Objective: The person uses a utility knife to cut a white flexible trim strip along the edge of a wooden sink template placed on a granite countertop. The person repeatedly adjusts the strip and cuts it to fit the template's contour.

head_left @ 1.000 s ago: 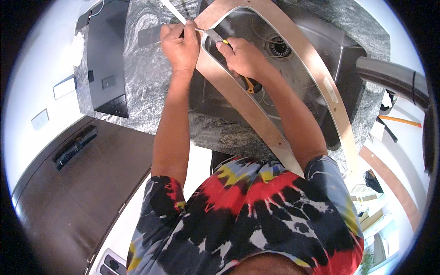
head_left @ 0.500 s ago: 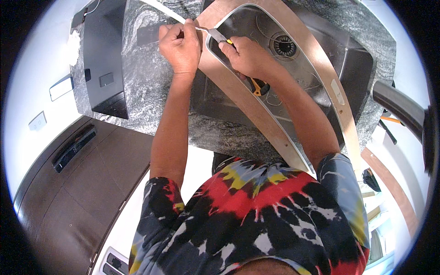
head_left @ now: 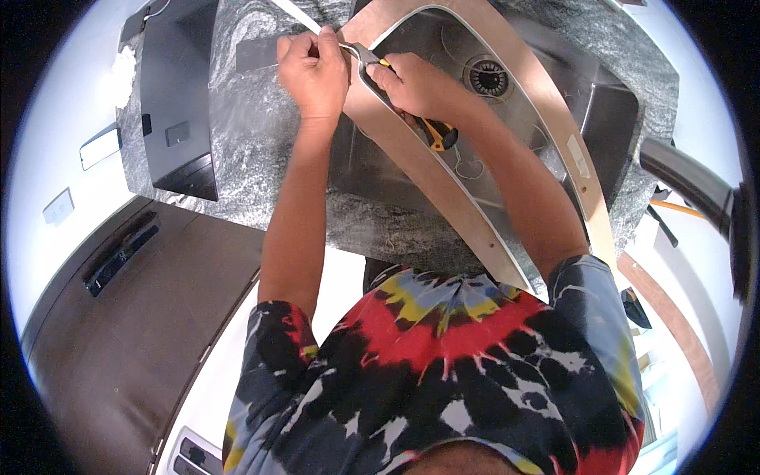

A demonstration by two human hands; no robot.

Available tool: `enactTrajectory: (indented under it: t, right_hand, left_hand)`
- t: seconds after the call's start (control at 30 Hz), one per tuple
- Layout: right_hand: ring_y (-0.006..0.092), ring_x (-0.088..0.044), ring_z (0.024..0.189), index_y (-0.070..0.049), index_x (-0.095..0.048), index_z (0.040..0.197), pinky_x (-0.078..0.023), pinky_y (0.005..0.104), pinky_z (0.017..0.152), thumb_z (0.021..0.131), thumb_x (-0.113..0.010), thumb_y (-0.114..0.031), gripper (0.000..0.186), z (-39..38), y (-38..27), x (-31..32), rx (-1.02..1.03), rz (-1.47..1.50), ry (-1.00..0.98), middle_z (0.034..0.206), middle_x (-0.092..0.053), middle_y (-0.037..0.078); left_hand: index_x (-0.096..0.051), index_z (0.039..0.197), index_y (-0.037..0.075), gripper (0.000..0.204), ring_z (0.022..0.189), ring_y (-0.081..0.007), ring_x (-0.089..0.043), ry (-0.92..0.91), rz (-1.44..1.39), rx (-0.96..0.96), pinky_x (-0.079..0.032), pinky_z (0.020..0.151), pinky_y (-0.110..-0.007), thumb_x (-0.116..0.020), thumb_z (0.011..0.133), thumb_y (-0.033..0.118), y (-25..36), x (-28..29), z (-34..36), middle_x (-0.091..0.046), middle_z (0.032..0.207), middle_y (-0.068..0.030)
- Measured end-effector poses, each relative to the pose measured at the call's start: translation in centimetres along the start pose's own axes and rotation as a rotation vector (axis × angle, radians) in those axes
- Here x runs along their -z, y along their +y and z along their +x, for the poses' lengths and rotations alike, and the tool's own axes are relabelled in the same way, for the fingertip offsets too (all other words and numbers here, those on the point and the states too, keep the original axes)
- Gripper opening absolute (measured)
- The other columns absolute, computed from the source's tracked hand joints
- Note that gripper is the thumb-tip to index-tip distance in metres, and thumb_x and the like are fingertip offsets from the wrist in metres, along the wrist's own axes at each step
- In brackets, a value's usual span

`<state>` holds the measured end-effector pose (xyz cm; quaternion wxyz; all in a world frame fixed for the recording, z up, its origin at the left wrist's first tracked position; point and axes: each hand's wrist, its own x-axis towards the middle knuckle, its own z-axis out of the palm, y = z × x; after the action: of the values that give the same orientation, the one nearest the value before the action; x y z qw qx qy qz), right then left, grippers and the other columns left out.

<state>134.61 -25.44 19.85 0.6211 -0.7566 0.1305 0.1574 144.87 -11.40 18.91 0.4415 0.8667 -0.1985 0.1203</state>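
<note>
The curved frame (head_left: 430,178) looks like matt wood, the far strip (head_left: 297,14) like smooth plastic, the cutter's handle (head_left: 439,134) like plastic. The sink (head_left: 609,119) is satin-like metal, the tabletop (head_left: 253,119) veined stone-like, the left panel (head_left: 178,95) glossy.

L hand (head_left: 315,75) pinched, R hand (head_left: 417,83) curled, nr e/o.

Worn: short-sleeved tie-dye shirt (head_left: 455,376). Neckline (head_left: 469,440) rounded, thin pale grey-blue edge. Nearest neckline: black ground, whitish splotches. Beyond: jagged red arc. Farthest from neckline: yellow and grey-blue burst. Left sleeve (head_left: 277,340), left of neckline: black, red, yellow flecks. Right sleeve (head_left: 590,309), right of neckline: mostly grey-blue.
</note>
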Motion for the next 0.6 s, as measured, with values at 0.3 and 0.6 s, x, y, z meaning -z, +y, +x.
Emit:
enactTrajectory:
  t: [0.3,0.6]
  right_hand:
    - [0.0136,-0.055,0.047,-0.004,-0.055,0.084,-0.045,0.0332,0.049,0.109,-0.05,-0.038,0.043,-0.4,0.7,0.2,-0.026,0.233,-0.021,0.059,-0.058,0.005]
    - [0.0239,-0.068,0.053,0.002,-0.062,0.087,-0.054,0.0409,0.059,0.105,-0.05,-0.04,0.047,-0.9,-0.4,0.0,-0.066,0.047,0.043,0.065,-0.066,0.014]
  left_hand:
    - [-0.071,0.083,-0.005,0.043,0.083,-0.0323,-0.066,-0.005,0.481,-0.13,-0.053,0.073,-0.043,-0.069,0.098,0.035,0.6,6.6,0.1,-0.069,0.103,-0.0223]
    - [-0.075,0.08,0.003,0.047,0.074,-0.0386,-0.074,-0.216,0.466,0.171,-0.058,0.071,-0.046,-0.075,0.086,0.05,4.8,1.2,-0.2,-0.073,0.073,-0.0166]
